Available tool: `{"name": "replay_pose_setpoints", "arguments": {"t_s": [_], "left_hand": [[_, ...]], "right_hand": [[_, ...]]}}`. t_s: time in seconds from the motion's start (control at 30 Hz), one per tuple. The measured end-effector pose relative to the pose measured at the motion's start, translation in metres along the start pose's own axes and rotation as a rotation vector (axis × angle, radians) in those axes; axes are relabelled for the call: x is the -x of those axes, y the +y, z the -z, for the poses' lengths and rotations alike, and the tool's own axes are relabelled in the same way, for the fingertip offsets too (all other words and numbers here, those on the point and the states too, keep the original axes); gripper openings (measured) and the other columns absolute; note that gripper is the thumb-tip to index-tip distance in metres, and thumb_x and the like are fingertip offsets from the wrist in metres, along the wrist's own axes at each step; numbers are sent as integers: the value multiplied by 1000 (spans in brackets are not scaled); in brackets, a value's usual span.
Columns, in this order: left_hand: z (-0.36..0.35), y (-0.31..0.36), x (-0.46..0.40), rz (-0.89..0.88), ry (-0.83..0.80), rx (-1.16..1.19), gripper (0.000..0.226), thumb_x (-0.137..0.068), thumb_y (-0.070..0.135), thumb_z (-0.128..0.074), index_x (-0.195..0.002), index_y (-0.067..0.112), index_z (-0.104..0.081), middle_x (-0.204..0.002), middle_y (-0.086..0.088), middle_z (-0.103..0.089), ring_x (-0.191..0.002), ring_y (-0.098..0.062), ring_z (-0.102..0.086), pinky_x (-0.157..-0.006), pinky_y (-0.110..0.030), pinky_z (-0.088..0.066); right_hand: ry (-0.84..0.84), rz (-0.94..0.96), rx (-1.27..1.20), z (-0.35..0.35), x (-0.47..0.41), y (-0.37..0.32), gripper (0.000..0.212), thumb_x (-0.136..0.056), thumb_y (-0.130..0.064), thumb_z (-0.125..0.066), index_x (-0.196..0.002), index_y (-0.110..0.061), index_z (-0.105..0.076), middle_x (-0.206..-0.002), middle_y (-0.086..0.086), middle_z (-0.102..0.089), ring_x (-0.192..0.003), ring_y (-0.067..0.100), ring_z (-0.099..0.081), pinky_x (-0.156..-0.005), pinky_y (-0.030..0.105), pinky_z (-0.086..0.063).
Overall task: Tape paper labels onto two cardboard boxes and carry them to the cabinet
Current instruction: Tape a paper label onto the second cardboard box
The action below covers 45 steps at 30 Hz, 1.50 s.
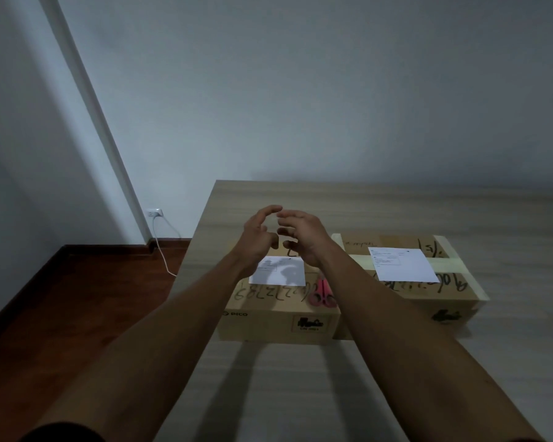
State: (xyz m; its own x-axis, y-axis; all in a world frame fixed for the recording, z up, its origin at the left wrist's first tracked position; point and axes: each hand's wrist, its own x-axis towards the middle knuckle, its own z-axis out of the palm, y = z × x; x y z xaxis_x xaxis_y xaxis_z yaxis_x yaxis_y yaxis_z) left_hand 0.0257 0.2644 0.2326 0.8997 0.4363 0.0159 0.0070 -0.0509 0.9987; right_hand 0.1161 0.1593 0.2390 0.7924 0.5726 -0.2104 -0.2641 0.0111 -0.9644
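Both hands raised together above the left box (278,311), fingertips nearly meeting. Left hand (258,238) with fingers loosely curved, right hand (302,237) likewise; cannot tell whether clear tape is pinched between them. Two cardboard boxes side by side on the table (300,384), each with a white paper label on top: left label (280,275), right label (403,264) on the right box (428,301). Pink scissors (322,293) lying on the left box, beside its label.
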Motion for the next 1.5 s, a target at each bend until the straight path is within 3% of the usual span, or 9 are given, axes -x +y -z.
{"name": "replay_pose_setpoints", "arguments": {"t_s": [0.13, 0.3, 0.53, 0.73, 0.97, 1.07, 1.2, 1.33, 1.5], "left_hand": [[-3, -2, 2, 21, 16, 6, 80, -78, -17, -47, -131, 42, -58, -156, -5, -36, -142, -31, -36, -77, -22, -50], [1, -11, 7, 6, 22, -111, 83, -79, -13, -50, -137, 46, -52, -160, -4, -21, -146, -33, -31, -94, -35, -47], [8, -29, 20, 89, 294, -849, 78, -88, 16, -62, -153, 46, -30, -170, -5, 13, -134, -32, -49, -110, -53, -37], [22, -36, 20, 22, 287, -378, 34, -95, 33, -70, -125, 19, -68, -169, 0, -11, -144, -23, -39, -119, -48, -32], [17, -31, 18, -34, 229, -279, 24, -86, 40, -81, -96, 19, -78, -162, -4, -28, -150, -14, -27, -111, -32, -29], [16, -39, 16, -84, 216, -323, 15, -88, 27, -80, -87, 12, -78, -138, -10, -54, -132, -13, -48, -101, -29, -37], [10, -49, 19, -121, 181, -343, 13, -91, 17, -76, -85, 6, -79, -85, -1, -75, -76, -1, -65, -76, -30, -48], [-5, -67, 24, -5, 243, -278, 14, -91, 18, -76, -86, 5, -78, -82, -3, -73, -73, -10, -61, -73, -29, -47], [-36, -88, 24, 129, 322, -255, 15, -88, 20, -78, -88, 5, -80, -87, -2, -77, -79, -13, -67, -77, -29, -50]], "right_hand": [[11, 1, 31, 1, 0, 8, 22, -89, -20, -76, -107, -7, -75, -99, 3, -74, -93, 19, -67, -62, 31, -48], [20, -14, 86, 4, 2, 10, 18, -87, -20, -77, -99, -8, -77, -102, 4, -76, -94, 19, -69, -65, 34, -48], [-28, -21, 361, 15, -3, -5, 6, -84, -15, -79, -87, -9, -79, -96, 5, -77, -87, 17, -68, -60, 29, -46], [-107, 25, 664, 30, -6, -11, 8, -84, -13, -79, -82, -5, -77, -82, 6, -72, -69, 14, -59, -54, 24, -43], [-216, 47, 810, 31, -4, -10, 16, -88, -11, -74, -92, 4, -75, -99, 11, -76, -95, 19, -70, -80, 34, -56], [-236, 34, 851, 33, -4, -6, 12, -85, -11, -76, -86, 2, -76, -97, 14, -76, -83, 18, -67, -62, 25, -51], [-235, -20, 938, 38, -4, 0, 25, -82, -15, -80, -62, -6, -68, -73, 11, -67, -62, 16, -54, -52, 23, -39], [-262, -123, 995, 49, -5, 6, 47, -86, -17, -78, -56, -13, -42, -58, 6, -36, -41, 15, -25, -49, 27, -27], [-272, -213, 1179, 64, -9, 14, 42, -88, -23, -75, -60, -13, -46, -58, 5, -41, -42, 15, -34, -48, 26, -31]]}}
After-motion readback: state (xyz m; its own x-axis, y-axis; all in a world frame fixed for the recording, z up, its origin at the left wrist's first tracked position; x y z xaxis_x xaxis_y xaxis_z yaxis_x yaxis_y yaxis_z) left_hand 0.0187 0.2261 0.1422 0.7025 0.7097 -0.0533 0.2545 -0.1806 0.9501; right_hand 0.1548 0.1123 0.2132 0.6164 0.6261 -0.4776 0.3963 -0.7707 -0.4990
